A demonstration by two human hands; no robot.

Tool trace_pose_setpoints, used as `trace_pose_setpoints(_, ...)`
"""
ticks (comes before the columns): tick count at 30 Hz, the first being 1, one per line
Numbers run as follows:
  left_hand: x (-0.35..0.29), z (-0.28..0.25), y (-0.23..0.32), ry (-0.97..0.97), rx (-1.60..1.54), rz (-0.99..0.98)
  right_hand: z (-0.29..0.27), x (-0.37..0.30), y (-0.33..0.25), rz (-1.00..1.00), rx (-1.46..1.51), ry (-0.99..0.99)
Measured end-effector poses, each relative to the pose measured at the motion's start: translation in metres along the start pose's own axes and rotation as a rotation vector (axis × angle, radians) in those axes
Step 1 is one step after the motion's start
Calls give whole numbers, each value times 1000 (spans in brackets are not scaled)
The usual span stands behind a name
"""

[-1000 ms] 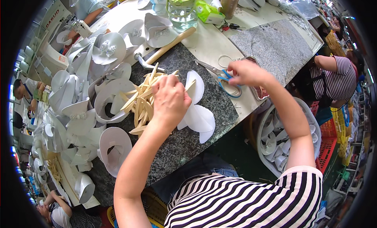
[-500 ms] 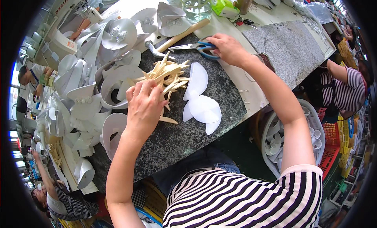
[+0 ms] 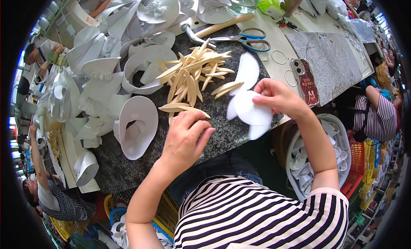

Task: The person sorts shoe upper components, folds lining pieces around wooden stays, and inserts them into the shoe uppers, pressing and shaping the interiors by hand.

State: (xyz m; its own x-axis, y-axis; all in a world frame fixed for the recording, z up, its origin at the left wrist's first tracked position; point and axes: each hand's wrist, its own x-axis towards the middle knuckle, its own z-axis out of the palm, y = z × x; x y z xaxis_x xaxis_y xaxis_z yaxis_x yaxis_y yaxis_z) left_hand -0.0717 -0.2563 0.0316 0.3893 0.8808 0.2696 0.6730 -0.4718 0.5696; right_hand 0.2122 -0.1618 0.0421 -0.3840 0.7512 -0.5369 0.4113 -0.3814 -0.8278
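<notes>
Right hand (image 3: 278,97) grips a white round fabric piece (image 3: 251,109); left hand (image 3: 186,137), fingers loosely curled, touches pale wooden leaf-shaped strips (image 3: 184,108) on the dark stone surface (image 3: 222,133).

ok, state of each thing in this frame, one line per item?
left hand: open, fingertips at the cream strips
cream strips: loose, fanned pile on the dark slab
right hand: pinching a white oval piece
scissors: closed, lying flat
hammer: lying flat
phone: face down

Torso: short-sleeved top with black and white horizontal stripes.
Arms: bare from the sleeve hems down.
Left hand (image 3: 185,139): no glove, no ring visible.
Right hand (image 3: 279,97): likewise bare.
</notes>
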Motion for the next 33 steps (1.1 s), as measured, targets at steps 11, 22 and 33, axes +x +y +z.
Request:
trace_pose_setpoints(11, 48, 46, -33, -63, 452, 174, -17, -12, 6, -471, -438, 586)
trace_pose_setpoints(22, -1, 1, 12, -100, -1362, -429, 65, -25, 0, -443, 487, -30)
trace_pose_setpoints(33, -33, -30, 24, 89, -551, -149, 83, -27, -11, -235, 639, -311)
